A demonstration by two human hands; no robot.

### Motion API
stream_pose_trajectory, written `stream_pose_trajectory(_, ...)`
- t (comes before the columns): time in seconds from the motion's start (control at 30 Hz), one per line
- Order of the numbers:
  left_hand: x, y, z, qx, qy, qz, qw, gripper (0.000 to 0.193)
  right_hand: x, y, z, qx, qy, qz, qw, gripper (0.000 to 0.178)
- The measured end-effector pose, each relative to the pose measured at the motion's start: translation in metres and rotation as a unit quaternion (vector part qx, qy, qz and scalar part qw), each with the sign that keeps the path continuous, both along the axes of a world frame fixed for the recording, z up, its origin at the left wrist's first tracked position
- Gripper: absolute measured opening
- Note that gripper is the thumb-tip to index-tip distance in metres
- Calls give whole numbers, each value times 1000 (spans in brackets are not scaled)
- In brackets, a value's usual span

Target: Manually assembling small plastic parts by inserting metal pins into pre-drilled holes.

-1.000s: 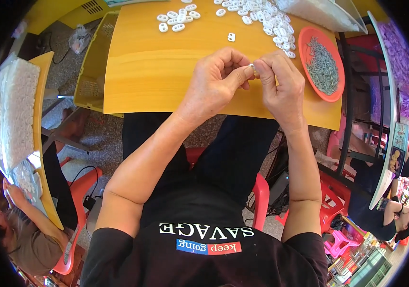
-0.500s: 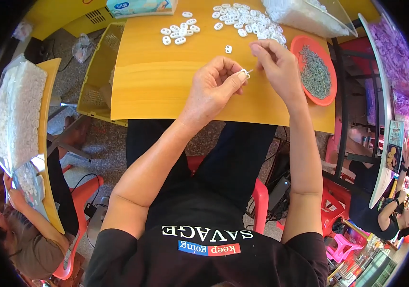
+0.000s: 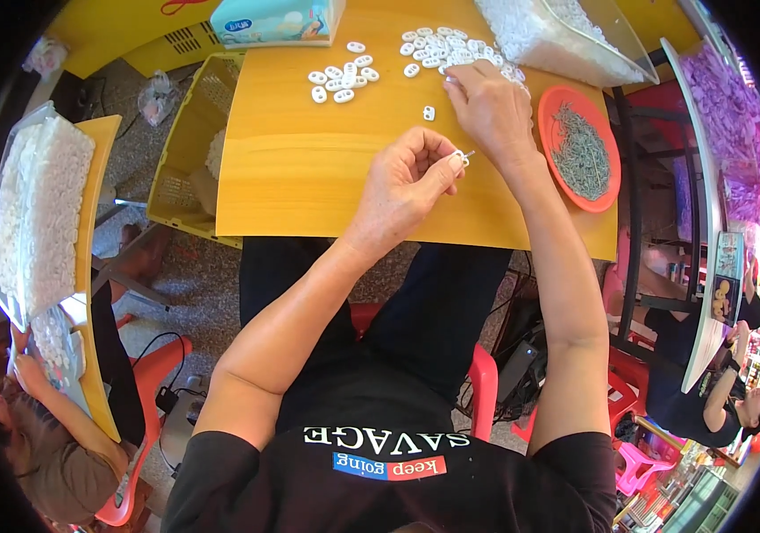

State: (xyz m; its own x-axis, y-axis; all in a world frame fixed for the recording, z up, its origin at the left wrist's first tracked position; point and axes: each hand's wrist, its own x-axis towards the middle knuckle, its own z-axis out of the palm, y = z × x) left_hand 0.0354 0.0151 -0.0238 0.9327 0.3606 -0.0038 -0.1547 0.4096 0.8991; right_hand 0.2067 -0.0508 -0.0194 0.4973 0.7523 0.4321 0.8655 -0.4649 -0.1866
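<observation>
My left hand (image 3: 405, 185) pinches a small white two-holed plastic piece (image 3: 457, 161) between thumb and fingers, and a thin metal screw or pin sticks out of it to the right. My right hand (image 3: 494, 111) reaches over the table to the near edge of a pile of white oval two-holed pieces (image 3: 433, 46). Its thumb and index finger are closed together; whatever is between the tips is too small to make out. A lone white piece (image 3: 429, 114) lies between the hands and the pile. To its left sits a smaller group of the same ovals (image 3: 343, 82).
A red dish (image 3: 613, 147) of grey metal screws or pins (image 3: 582, 155) stands right of my right forearm. At the back are a tissue pack (image 3: 278, 25) and a clear bin (image 3: 558, 35) of white parts. A yellow crate (image 3: 176, 182) stands left; other people sit at both sides.
My right hand has moved up and left to the edge of the pile. My left hand keeps its hold on the white piece. The whole view has shifted slightly.
</observation>
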Motion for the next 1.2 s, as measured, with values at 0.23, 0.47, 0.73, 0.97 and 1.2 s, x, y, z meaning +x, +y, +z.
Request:
stream_pose_trajectory(0.23,0,-1,0,7,4,-1,1000,11,1,-19,0,66,44,22,997,19)
stream_pose_trajectory(0.47,0,0,0,9,5,5,1000,12,-21,-47,21,259,615,10,745,22)
stream_pose_trajectory(0.73,2,-1,1,2,2,28,1000,12,-49,-61,33,297,669,33,681,24)
stream_pose_trajectory(0.97,2,-1,1,9,4,24,1000,12,-56,-72,40,276,642,56,713,25)
stream_pose_trajectory(1.2,1,-1,1,18,6,13,1000,13,-59,-72,41,235,552,61,798,24)
